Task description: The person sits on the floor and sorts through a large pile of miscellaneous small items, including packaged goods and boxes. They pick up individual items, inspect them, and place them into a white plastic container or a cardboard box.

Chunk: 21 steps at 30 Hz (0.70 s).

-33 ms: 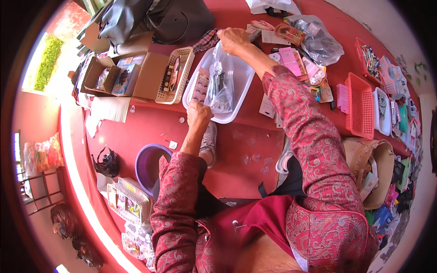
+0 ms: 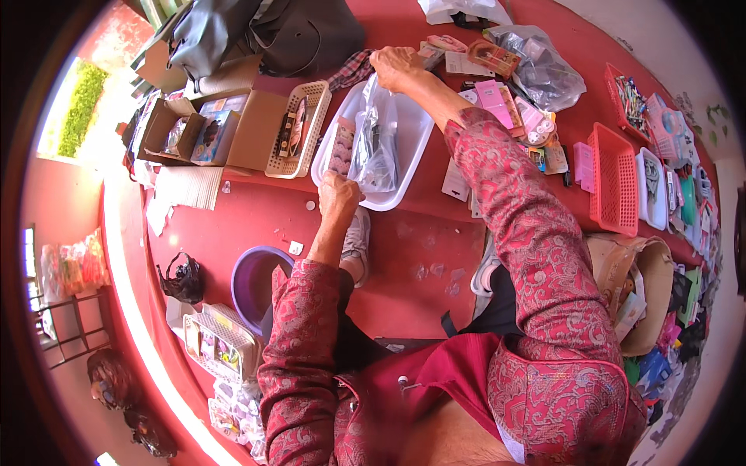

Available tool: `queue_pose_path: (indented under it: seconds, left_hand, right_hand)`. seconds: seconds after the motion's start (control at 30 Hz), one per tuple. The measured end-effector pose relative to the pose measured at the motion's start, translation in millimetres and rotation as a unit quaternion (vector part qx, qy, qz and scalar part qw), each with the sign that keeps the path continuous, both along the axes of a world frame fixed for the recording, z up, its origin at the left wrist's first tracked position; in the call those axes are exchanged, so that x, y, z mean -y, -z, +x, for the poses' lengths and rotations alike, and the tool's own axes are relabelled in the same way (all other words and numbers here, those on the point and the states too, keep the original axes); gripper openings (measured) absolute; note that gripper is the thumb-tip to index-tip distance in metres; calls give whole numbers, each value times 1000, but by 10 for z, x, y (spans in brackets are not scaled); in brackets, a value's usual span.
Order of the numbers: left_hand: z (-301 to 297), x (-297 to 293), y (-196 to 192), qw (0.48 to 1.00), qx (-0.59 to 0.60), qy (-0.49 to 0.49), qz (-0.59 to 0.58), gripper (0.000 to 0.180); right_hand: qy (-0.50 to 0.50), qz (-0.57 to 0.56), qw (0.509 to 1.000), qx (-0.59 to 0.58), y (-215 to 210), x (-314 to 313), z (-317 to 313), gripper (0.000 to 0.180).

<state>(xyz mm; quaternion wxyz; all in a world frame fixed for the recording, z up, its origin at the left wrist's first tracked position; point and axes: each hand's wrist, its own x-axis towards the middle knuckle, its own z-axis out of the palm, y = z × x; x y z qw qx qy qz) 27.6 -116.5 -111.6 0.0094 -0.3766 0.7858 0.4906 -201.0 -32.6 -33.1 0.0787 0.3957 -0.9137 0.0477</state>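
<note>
both hands, left hand [image 2: 339, 192] near and right hand [image 2: 394, 65] far, are pinching the ends of a clear plastic bag [image 2: 374, 140], likely light, limp and slippery, over a white tray [image 2: 408, 155].

You have one white tub [image 2: 404, 155], one clear plastic bag [image 2: 374, 144], one cream slotted basket [image 2: 299, 128], one red basket [image 2: 614, 182] and one purple bucket [image 2: 252, 279].

Clear plastic bag [image 2: 374, 147] (crinkled) over white tray [image 2: 404, 167]
</note>
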Motion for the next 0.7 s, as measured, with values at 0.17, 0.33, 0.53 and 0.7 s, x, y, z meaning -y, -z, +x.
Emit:
queue_pose_path:
  seconds: [0.17,0.33,0.53,0.7]
  left_hand:
    - [33,193,307,956,61,35,-286,8]
    - [-358,-333,-349,980,-48,134,-136,69]
    - [2,-685,-799,940,-333,63,35,47]
    - [226,-1452,-726,735,1,65,675,35]
  right_hand:
    - [51,-163,982,82,24,4,-158,20]
    - [-196,-80,940,-269,78,-1473,-1344,28]
    - [207,-616,650,393,-521,-2489,341,12]
    - [109,-413,890,158,-498,-1908,1930,14]
